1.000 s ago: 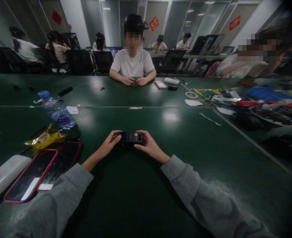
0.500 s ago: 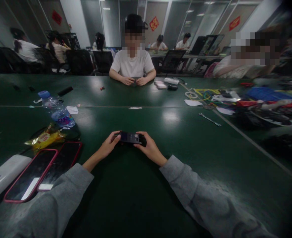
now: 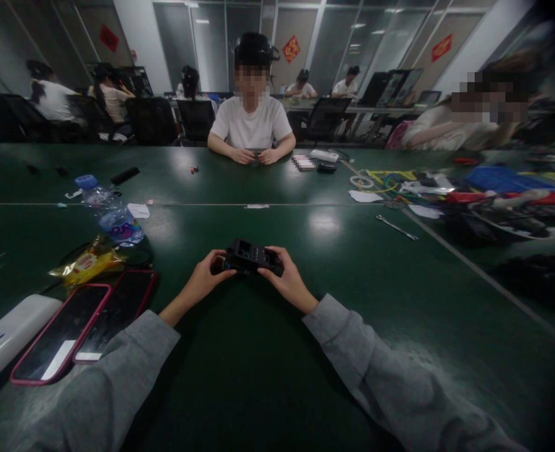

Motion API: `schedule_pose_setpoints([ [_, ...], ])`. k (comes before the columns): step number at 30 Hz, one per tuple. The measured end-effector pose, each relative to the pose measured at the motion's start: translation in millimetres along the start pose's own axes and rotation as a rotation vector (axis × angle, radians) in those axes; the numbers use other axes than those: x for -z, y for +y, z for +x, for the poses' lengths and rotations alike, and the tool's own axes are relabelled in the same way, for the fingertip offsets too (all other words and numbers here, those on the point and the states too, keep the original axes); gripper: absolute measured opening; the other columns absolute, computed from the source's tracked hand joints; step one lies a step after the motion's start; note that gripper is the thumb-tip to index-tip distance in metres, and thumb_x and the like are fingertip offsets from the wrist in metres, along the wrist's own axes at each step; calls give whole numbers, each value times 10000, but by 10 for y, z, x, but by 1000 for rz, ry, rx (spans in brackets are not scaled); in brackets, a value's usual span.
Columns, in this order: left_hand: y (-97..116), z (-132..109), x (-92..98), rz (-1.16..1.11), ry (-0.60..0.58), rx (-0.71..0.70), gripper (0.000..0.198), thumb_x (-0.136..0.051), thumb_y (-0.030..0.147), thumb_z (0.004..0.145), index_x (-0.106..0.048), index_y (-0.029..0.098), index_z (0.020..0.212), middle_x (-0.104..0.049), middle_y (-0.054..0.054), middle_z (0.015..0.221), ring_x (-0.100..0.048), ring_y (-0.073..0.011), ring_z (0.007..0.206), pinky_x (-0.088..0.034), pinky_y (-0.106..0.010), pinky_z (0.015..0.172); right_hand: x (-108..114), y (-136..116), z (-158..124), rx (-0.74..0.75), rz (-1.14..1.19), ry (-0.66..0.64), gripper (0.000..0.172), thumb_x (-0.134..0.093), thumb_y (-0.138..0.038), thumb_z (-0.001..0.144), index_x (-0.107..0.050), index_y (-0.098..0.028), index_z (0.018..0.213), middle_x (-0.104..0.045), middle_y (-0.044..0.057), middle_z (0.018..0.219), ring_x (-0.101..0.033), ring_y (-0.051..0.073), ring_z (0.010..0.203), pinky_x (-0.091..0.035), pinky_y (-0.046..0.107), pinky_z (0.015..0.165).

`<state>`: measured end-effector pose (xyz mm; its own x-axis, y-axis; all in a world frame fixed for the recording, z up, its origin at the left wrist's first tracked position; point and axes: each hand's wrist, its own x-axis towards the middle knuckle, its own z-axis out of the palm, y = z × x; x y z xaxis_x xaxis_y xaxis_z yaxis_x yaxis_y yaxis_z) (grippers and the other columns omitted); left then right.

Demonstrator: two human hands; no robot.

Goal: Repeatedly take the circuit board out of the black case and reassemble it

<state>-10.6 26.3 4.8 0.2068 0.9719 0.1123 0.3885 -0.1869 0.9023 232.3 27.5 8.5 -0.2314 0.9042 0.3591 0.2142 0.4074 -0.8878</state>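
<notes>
A dark green table stretches across; over its near half, the left hand and right hand stand apart, pinching opposite ends of a small black device; it lies between them, slanting down toward the right.

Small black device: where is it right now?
In the head view, the small black device is near the middle, held between the left hand and the right hand, with the plastic bottle farther left.

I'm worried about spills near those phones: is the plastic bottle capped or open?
Capped: the blue cap sits on the top end of the bottle.
</notes>
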Motion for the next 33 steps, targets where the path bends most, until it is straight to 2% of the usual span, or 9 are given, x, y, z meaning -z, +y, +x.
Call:
schedule_pose_setpoints([
  [5,-4,0,24,45,13,-24,463,-714,369,766,-541,204,1162,-638,-83,1177,-611,-242,1093,-466,-465,963,39,20,12,53,-67,161,453,-680,-322,819,-467,-246,1212,-579,74,1163,-584,240,1090,-483,419,949],
  [8,2,-12,35,67,-23,-26,479,-701,380,780,-535,216,1199,-625,-78,1209,-598,-242,1121,-464,-472,975,79,101,36,37,-94,284,451,-666,-351,827,-462,-245,1215,-573,79,1157,-588,241,1061,-490,424,923],
  [11,23,-24,35,130,-42,-64,483,-692,387,791,-541,222,1219,-613,-73,1226,-582,-241,1141,-458,-478,988,104,193,66,-6,-114,339,454,-681,-364,809,-472,-227,1187,-583,84,1124,-598,244,1024,-501,426,897],
  [16,66,-27,20,228,-59,-186,380,-654,372,831,-592,228,1176,-581,-56,1255,-547,-226,1180,-434,-465,1023,89,240,80,-51,-141,311,443,-689,-368,791,-485,-204,1147,-605,91,1075,-613,251,986,-508,430,874],
  [26,117,-40,-30,363,-24,-147,508,-661,489,798,-563,240,1230,-526,-85,1317,-527,-273,1200,-440,-495,1001,75,229,69,-125,-183,241,442,-698,-359,771,-484,-194,1121,-626,97,1049,-627,258,947,-518,433,829],
  [33,93,-43,-54,374,13,-143,492,-635,459,828,-532,239,1256,-551,-86,1289,-545,-274,1177,-451,-498,973,79,280,65,-93,-284,238,463,-717,-331,748,-494,-189,1129,-613,108,1060,-605,279,963,-505,473,836],
])
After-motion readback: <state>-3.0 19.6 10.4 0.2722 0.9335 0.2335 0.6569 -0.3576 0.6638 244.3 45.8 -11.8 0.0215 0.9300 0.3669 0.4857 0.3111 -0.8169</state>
